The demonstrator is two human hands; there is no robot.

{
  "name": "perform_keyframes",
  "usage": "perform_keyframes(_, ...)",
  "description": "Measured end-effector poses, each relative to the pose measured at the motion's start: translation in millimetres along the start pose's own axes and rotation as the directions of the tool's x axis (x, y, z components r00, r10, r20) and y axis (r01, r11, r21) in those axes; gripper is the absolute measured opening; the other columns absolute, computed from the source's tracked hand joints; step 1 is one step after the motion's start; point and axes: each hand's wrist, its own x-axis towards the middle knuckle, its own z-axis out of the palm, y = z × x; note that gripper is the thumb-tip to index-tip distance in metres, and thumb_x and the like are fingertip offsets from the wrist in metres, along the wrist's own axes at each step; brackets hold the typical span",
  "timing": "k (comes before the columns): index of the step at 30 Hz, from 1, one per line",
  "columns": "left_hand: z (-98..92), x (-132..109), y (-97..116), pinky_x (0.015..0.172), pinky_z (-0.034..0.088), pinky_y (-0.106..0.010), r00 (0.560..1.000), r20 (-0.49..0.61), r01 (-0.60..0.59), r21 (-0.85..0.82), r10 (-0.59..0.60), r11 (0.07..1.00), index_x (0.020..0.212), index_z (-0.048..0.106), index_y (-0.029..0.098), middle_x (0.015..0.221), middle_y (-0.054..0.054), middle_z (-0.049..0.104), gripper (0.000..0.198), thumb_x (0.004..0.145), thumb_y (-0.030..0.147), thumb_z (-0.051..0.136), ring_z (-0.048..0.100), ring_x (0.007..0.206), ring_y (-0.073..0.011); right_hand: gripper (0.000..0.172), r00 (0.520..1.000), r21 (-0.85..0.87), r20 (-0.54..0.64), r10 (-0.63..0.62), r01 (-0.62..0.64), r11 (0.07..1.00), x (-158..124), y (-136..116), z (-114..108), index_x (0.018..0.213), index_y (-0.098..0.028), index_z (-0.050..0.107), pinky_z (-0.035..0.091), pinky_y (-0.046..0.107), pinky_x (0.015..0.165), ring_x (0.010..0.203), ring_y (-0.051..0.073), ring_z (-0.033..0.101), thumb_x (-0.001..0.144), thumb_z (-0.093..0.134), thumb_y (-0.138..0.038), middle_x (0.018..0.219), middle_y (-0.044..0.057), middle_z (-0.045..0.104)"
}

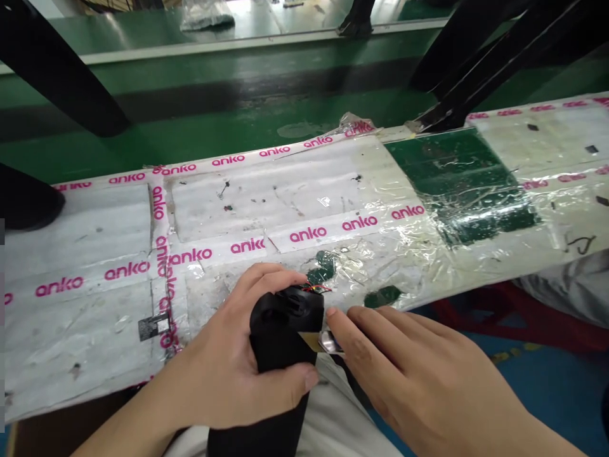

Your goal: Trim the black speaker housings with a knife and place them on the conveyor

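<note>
your left hand [238, 355] clamps the black casing [284, 346] by the bench edge [200, 339] | your right hand [409, 365] meets a shiny piece [328, 341], grip can't be told | wires [318, 289] poke out, that end looks unfinished

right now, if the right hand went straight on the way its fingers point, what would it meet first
Probably the black casing, whose upper end lies just ahead of the right hand. The thin wires by that end also look close to that line, but depth is unclear.
</note>
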Motion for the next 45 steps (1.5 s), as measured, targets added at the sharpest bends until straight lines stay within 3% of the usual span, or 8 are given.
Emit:
perform_keyframes(9, 0.2, 1.2, 0.0, 0.115, 0.052, -0.039, 1.000, 0.012, -0.012, -0.009, 0.012, 1.000, 0.142, 0.051, 0.046, 0.142, 0.002, 0.052, 0.078, 0.080, 0.016, 0.088, 0.059, 0.134, -0.0251, 0.031, 1.000, 0.051, -0.014, 0.015, -0.014, 0.999, 1.8, -1.1, 1.7, 0.130, -0.014, 0.058, 0.044, 0.037, 0.065, 0.071, 0.021, 0.066, 0.101, 0.046, -0.009, 0.090, 0.002, 0.074)
perform_keyframes(17, 1.0, 1.9, 3.0, 0.106, 0.056, -0.040, 1.000, 0.017, -0.001, -0.023, 0.001, 1.000, 0.138, 0.055, 0.044, 0.134, 0.000, 0.054, 0.072, 0.080, 0.015, 0.087, 0.062, 0.124, -0.0257, 0.033, 0.999, 0.016, -0.021, 0.034, -0.033, 0.999, 0.2, -4.3, 2.2, 0.127, -0.014, 0.058, 0.045, 0.036, 0.064, 0.067, 0.021, 0.065, 0.098, 0.045, -0.006, 0.084, 0.002, 0.071)
perform_keyframes(27, -0.9, 2.4, -0.9, 0.109, 0.055, -0.045, 0.999, 0.032, -0.008, -0.003, 0.009, 1.000, 0.140, 0.053, 0.042, 0.136, -0.002, 0.054, 0.072, 0.081, 0.019, 0.088, 0.062, 0.127, -0.0286, 0.031, 0.998, 0.033, -0.021, 0.065, -0.065, 0.997, 0.7, -10.9, 3.3, 0.126, -0.014, 0.057, 0.049, 0.036, 0.060, 0.065, 0.021, 0.066, 0.098, 0.046, -0.008, 0.084, 0.002, 0.070)
perform_keyframes(32, -0.1, 2.3, 0.4, 0.107, 0.056, -0.044, 0.999, 0.046, 0.011, -0.007, -0.011, 1.000, 0.140, 0.052, 0.046, 0.135, -0.001, 0.053, 0.072, 0.083, 0.022, 0.089, 0.062, 0.125, -0.0281, 0.037, 0.997, -0.041, 0.033, 0.064, -0.063, 0.997, 2.2, -13.2, 0.4, 0.122, -0.016, 0.056, 0.047, 0.035, 0.060, 0.064, 0.020, 0.066, 0.089, 0.045, -0.004, 0.082, 0.001, 0.068)
perform_keyframes(36, 1.1, 2.6, 3.9, 0.103, 0.057, -0.044, 0.998, 0.055, 0.039, 0.013, -0.039, 0.999, 0.136, 0.054, 0.046, 0.132, 0.000, 0.054, 0.069, 0.082, 0.019, 0.087, 0.063, 0.121, -0.0269, 0.046, 0.995, -0.103, 0.065, 0.074, -0.067, 0.992, 2.8, -12.0, -3.6, 0.116, -0.018, 0.053, 0.042, 0.035, 0.055, 0.056, 0.020, 0.061, 0.074, 0.047, -0.003, 0.076, -0.001, 0.064)
perform_keyframes(40, 4.3, 5.1, 8.2, 0.096, 0.058, -0.042, 0.998, 0.027, 0.052, 0.045, -0.054, 0.998, 0.129, 0.057, 0.040, 0.125, -0.001, 0.055, 0.063, 0.079, 0.013, 0.083, 0.063, 0.112, -0.0257, 0.049, 0.992, -0.078, 0.103, 0.071, -0.063, 0.995, 5.3, -10.0, -1.8, 0.110, -0.021, 0.052, 0.037, 0.036, 0.048, 0.049, 0.020, 0.057, 0.063, 0.051, -0.008, 0.071, -0.002, 0.060)
perform_keyframes(45, 6.6, 11.6, 13.5, 0.094, 0.059, -0.042, 0.997, 0.066, 0.043, 0.097, -0.050, 0.994, 0.123, 0.058, 0.035, 0.120, -0.001, 0.055, 0.055, 0.077, 0.013, 0.079, 0.063, 0.108, -0.0251, 0.046, 0.982, -0.006, 0.178, 0.066, -0.066, 0.998, 8.2, -6.1, -2.0, 0.105, -0.021, 0.058, 0.028, 0.035, 0.041, 0.042, 0.019, 0.055, 0.060, 0.059, -0.011, 0.067, -0.002, 0.058)
